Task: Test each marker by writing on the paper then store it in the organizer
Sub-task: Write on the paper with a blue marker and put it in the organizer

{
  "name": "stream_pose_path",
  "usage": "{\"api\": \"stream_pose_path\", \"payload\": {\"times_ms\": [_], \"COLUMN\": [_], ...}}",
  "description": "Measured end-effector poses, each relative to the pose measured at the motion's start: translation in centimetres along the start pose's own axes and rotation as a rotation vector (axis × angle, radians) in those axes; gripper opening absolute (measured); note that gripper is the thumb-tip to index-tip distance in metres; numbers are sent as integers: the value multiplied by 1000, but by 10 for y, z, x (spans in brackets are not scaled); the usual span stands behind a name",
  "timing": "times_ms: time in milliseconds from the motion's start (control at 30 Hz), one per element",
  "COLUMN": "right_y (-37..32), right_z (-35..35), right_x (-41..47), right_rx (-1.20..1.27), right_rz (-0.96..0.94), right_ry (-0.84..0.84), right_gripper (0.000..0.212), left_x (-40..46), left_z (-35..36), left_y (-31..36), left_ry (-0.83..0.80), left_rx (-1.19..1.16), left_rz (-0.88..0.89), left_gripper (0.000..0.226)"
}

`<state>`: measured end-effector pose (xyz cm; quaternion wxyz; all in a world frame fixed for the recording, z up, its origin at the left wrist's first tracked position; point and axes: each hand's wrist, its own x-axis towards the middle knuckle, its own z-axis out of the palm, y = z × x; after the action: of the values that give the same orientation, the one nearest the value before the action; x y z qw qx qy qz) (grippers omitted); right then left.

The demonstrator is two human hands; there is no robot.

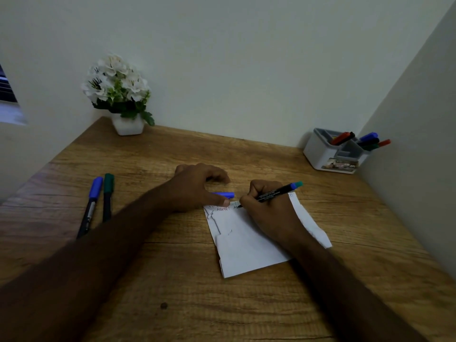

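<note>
Currently right hand (pixel 267 211) grips marker (pixel 276 193), tip on paper (pixel 246 245), barrel angled toward organizer (pixel 323 154) far right; left hand (pixel 197 186) pinches cap (pixel 225 194).

Looks to me like a home desk nook or small office: wood-grain worktop (pixel 172 280) pushed into a plain white wall corner, potted white flowers (pixel 116 87) at the back, grey desk organizer (pixel 328 154) w/ markers, window edge at left.
</note>
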<state>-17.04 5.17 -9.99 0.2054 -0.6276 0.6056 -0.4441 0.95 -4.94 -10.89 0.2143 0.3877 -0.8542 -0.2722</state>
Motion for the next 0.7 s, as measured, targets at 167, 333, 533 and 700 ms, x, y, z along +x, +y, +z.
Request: {"api": "stream_pose_path", "payload": {"times_ms": [167,333,533,700], "right_y": [3,5,4,5], "right_z": [0,0,0,1], "right_x": [1,0,2,1], "right_rx": [2,13,-1,10], "right_rz": [-18,-14,2,-10], "right_ry": [-16,45,27,20], "right_gripper": [29,31,35,33], "left_x": [0,0,0,0], "left_z": [1,0,0,1], "left_y": [-1,2,0,-1], "left_ry": [10,15,21,18], "left_rx": [-15,-10,6,-4], "left_rz": [3,3,23,15], "left_gripper": [56,59,52,55]}}
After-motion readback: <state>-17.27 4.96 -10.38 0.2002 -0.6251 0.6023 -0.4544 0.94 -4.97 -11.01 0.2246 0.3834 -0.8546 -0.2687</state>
